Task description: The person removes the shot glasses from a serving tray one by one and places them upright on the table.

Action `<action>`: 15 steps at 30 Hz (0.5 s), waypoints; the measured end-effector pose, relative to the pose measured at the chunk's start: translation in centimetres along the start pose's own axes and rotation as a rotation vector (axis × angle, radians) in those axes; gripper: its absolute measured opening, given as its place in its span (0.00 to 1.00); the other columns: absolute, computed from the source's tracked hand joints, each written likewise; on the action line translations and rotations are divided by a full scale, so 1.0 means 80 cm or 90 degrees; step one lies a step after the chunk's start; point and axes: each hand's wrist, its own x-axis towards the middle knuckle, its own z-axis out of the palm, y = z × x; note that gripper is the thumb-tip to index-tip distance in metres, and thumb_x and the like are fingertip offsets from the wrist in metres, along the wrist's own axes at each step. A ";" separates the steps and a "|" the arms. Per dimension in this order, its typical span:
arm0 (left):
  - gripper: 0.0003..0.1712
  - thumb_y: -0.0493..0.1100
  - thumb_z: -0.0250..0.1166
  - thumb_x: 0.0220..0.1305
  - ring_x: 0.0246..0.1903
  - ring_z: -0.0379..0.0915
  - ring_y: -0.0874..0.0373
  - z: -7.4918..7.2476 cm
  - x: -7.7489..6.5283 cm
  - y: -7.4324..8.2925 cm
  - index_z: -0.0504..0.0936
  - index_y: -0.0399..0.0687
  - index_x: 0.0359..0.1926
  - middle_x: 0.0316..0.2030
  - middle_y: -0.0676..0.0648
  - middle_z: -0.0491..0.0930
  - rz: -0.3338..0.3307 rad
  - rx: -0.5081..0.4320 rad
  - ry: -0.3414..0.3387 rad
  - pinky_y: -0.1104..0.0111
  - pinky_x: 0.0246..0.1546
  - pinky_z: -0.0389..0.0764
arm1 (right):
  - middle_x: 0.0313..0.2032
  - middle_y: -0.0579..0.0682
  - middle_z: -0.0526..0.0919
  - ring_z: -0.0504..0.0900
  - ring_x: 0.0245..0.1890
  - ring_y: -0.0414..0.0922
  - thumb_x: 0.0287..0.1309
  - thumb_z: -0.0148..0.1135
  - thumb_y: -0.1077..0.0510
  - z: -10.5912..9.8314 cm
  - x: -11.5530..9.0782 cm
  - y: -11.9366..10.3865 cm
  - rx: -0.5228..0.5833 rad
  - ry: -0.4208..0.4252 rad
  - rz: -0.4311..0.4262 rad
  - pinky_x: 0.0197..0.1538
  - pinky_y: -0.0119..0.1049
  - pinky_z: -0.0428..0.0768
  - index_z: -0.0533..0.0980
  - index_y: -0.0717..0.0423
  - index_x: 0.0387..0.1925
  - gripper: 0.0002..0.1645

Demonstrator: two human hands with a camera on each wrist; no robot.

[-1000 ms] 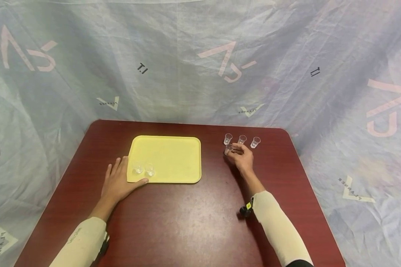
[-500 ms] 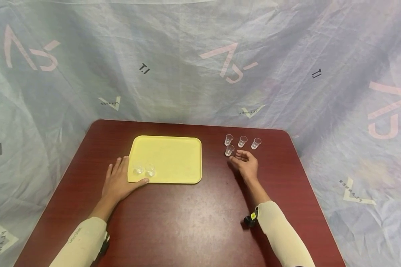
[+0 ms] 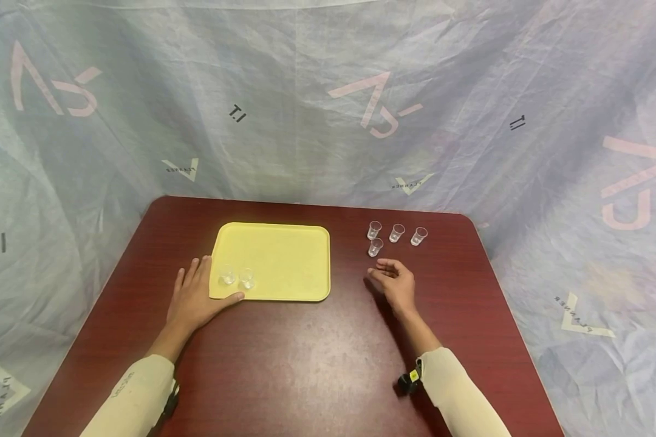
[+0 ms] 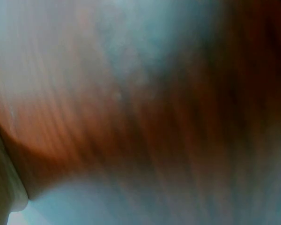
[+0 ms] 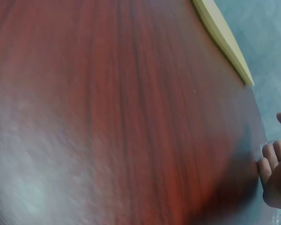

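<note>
My left hand [image 3: 194,298] lies with straight fingers along the left side of the yellow tray [image 3: 284,258], its thumb at the front rim. Two small clear shot glasses [image 3: 246,279] stand side by side on the tray near that thumb. To the right of the tray, three more shot glasses [image 3: 397,233] form a row at the back, and a single shot glass [image 3: 375,247] stands before the leftmost one. Just in front of it is my right hand [image 3: 398,287], apart from the glasses, fingers loosely bent and holding nothing. The left wrist view is blurred.
Everything rests on a dark red wood-grain table [image 3: 306,364]. A grey printed curtain [image 3: 284,139] hangs behind it and on both sides. In the right wrist view the tray's yellow edge [image 5: 225,37] shows at the upper right.
The right hand let go of the front shot glass and drew back toward the near side. That glass stays standing on the table. The left hand has not moved.
</note>
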 end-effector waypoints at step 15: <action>0.83 0.92 0.59 0.44 0.83 0.39 0.38 -0.001 -0.001 0.001 0.39 0.48 0.85 0.83 0.37 0.48 -0.001 0.000 0.001 0.39 0.82 0.35 | 0.49 0.65 0.88 0.86 0.40 0.36 0.54 0.80 0.61 0.041 -0.022 -0.013 -0.004 -0.074 -0.005 0.43 0.23 0.85 0.82 0.68 0.53 0.27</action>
